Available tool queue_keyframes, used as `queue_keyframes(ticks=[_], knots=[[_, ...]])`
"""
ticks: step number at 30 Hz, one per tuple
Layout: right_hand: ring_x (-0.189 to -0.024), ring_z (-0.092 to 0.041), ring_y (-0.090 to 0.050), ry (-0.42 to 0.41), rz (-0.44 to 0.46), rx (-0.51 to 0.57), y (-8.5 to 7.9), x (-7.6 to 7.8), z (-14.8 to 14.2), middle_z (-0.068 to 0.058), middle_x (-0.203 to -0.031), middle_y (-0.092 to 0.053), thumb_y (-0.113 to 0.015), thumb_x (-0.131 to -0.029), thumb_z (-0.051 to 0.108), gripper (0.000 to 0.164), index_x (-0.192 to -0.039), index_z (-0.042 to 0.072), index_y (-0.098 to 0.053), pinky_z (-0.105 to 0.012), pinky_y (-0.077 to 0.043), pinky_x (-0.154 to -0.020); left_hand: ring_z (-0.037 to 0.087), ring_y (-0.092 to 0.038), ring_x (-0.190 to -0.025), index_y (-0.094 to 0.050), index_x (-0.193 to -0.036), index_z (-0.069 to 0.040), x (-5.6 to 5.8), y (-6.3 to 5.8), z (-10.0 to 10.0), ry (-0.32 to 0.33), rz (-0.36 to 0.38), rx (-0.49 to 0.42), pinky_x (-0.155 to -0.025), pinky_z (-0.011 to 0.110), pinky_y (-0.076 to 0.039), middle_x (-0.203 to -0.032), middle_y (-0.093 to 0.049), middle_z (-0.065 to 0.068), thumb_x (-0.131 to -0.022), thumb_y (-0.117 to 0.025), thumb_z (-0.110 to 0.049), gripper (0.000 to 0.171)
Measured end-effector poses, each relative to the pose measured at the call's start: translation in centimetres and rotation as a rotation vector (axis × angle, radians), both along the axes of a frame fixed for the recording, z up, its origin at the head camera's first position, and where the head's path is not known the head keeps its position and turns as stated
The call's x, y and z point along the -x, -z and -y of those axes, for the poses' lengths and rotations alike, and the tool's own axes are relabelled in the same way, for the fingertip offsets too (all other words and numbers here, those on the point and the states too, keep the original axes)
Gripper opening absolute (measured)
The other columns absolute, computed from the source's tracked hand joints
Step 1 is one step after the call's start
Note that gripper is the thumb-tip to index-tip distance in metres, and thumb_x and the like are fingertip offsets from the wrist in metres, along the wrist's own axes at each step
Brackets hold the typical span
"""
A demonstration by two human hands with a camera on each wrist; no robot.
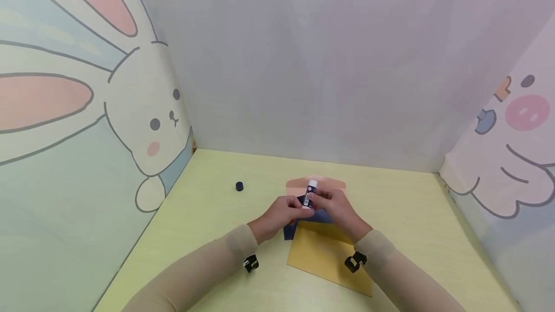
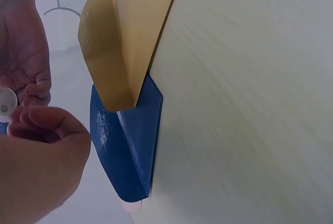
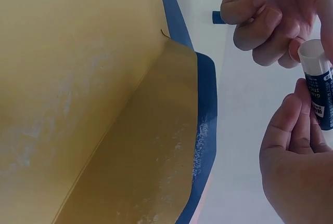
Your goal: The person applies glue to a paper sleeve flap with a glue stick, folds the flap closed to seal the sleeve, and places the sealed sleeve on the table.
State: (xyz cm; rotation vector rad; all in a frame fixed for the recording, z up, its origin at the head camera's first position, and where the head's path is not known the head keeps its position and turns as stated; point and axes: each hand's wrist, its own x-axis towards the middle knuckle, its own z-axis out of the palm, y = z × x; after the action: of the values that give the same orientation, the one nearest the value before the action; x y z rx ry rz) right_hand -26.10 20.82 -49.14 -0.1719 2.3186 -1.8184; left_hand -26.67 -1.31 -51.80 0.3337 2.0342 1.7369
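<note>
A glue stick [image 1: 309, 196] with a dark blue label and white ends is held up between the two hands above the envelopes. My right hand [image 1: 340, 208] grips its labelled body. My left hand [image 1: 282, 214] has thumb and fingers at its lower white end [image 3: 313, 52], pinching it. Below lies a gold envelope [image 1: 325, 256] with its flap raised; whitish glue smears show on the flap [image 3: 161, 167]. Partly under it is a blue envelope [image 2: 143, 125], its flap also smeared. A pink envelope [image 1: 295, 187] sits farthest back, largely covered.
The dark blue cap [image 1: 239, 186] stands on the pale yellow table [image 1: 208, 206], left of the envelopes. A grey back wall [image 1: 312, 71] and side panels with a cartoon rabbit [image 1: 143, 100] and a pink-nosed animal [image 1: 511, 158] enclose the table.
</note>
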Motion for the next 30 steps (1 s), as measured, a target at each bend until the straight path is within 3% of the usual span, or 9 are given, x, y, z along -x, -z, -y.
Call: queue_keyframes(ticks=[4,8,13,16,24,30], knots=[[-0.1,-0.016,-0.074,0.005,-0.024,0.017,-0.4,0.4,-0.3,-0.004,-0.116,-0.083,-0.071,-0.12,0.025,0.035,-0.133,-0.007,-0.078,-0.031,-0.063,-0.098,0.018,-0.059,-0.091,-0.074,-0.107,-0.008,0.8,-0.4,0.3,0.067,0.06,-0.059,-0.084,0.03,-0.052,-0.097,-0.061,0.0,-0.115,-0.079,-0.043,0.036],[-0.094,-0.017,-0.075,0.004,-0.068,0.052,-0.5,0.8,-0.8,-0.002,-0.107,-0.081,-0.071,-0.12,0.022,0.034,-0.125,-0.011,-0.077,-0.032,-0.065,-0.094,0.018,-0.06,-0.1,-0.075,-0.138,0.003,1.2,-0.4,0.6,0.138,0.147,-0.149,-0.086,0.028,-0.051,-0.11,-0.067,0.001,-0.123,-0.063,-0.038,0.045],[-0.087,-0.015,-0.075,-0.035,-0.083,0.077,-0.1,0.8,-1.1,0.002,-0.1,-0.08,-0.07,-0.12,0.02,0.032,-0.125,-0.012,-0.076,-0.03,-0.066,-0.088,0.018,-0.058,-0.107,-0.066,-0.159,0.002,1.0,0.0,0.8,0.231,0.22,-0.248,-0.086,0.028,-0.046,-0.124,-0.073,-0.003,-0.128,-0.049,-0.028,0.046],[-0.088,-0.016,-0.074,-0.041,-0.067,0.067,-0.1,0.8,-1.0,0.002,-0.1,-0.079,-0.07,-0.12,0.022,0.032,-0.125,-0.009,-0.077,-0.03,-0.065,-0.089,0.017,-0.057,-0.106,-0.067,-0.158,0.002,0.9,0.1,0.8,0.23,0.224,-0.261,-0.086,0.028,-0.045,-0.124,-0.074,-0.005,-0.128,-0.049,-0.028,0.046],[-0.096,-0.019,-0.071,0.018,0.001,0.035,-0.8,1.5,-0.5,0.001,-0.104,-0.078,-0.072,-0.12,0.025,0.036,-0.137,-0.007,-0.075,-0.033,-0.063,-0.097,0.017,-0.058,-0.097,-0.076,-0.137,0.006,1.4,-0.3,0.7,0.131,0.168,-0.225,-0.083,0.027,-0.049,-0.105,-0.065,-0.002,-0.125,-0.06,-0.03,0.041],[-0.096,-0.021,-0.067,0.039,-0.009,0.033,-1.4,2.0,-0.7,0.001,-0.101,-0.074,-0.072,-0.119,0.025,0.037,-0.137,-0.007,-0.076,-0.039,-0.059,-0.096,0.017,-0.057,-0.09,-0.08,-0.115,-0.004,2.0,-0.9,0.3,0.069,0.095,-0.196,-0.082,0.029,-0.049,-0.092,-0.06,-0.003,-0.119,-0.074,-0.035,0.032]])
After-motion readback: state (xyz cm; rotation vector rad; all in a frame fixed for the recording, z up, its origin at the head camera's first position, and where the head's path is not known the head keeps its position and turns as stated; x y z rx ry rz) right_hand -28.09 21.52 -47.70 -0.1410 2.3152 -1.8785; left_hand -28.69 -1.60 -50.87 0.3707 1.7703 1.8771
